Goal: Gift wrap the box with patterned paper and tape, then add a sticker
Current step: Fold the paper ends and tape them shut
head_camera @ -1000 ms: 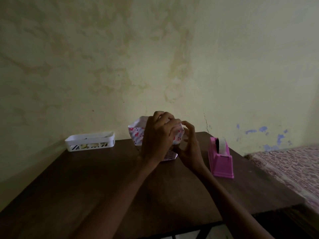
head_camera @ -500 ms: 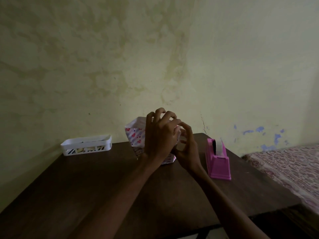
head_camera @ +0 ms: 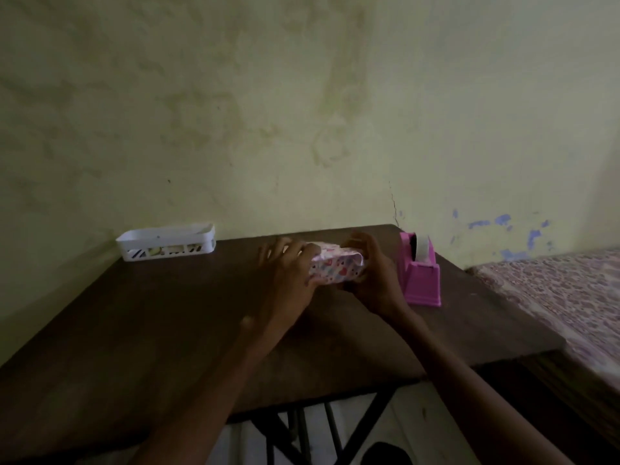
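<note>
Between the two hands, toward the far right of the worktop (head_camera: 167, 330), lies the box (head_camera: 335, 270), covered in patterned paper (head_camera: 349, 263). The right hand (head_camera: 374, 275) curls round its right end. The left hand (head_camera: 288, 268) lies against its left end, blurred; grip cannot be told. A pink tape dispenser (head_camera: 422, 280) stands just right of the right hand. A white basket (head_camera: 166, 242) sits well apart, far left.

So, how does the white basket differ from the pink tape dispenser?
The basket is white, the dispenser pink. The basket is low and long with slotted sides; the dispenser is taller and narrower. The basket sits at the far left corner of the table; the dispenser stands on the right, close beside the right hand. Both rest on the table, and neither is held.
</note>
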### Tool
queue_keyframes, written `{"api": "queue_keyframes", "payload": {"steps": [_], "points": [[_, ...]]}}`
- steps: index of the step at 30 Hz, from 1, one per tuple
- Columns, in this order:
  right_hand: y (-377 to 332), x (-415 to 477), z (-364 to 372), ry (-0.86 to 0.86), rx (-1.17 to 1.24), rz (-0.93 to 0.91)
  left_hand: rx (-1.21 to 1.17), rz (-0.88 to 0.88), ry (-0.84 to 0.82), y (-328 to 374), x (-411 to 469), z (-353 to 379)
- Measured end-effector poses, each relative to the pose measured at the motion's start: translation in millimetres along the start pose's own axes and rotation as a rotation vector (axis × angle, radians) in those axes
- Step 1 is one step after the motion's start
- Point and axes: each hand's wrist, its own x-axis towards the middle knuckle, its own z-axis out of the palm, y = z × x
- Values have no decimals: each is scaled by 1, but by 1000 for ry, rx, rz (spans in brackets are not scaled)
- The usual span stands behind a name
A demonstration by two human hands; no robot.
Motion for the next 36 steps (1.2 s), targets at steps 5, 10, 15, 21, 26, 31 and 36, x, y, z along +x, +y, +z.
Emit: {"api": "queue_keyframes", "payload": {"steps": [5,10,15,21,26,31,36], "points": [[8,-20,1,-238,-199,11,-33,-29,-111,3,-15,9],[12,-28,-8,-410,-224,83,-89,23,-156,4,-27,21],[-11,-32,-34,-338,83,116,-555,-18,-101,4,-25,17],[-41,-29,-44,-357,204,110,-619,7,83,11,-4,4],[-42,-25,-40,-363,101,75,-626,36,72,11,-5,11],[-41,-23,-38,-367,89,85,-586,54,50,9,-3,14],[-41,-23,-36,-342,147,202,-490,153,8,11,0,14]]}}
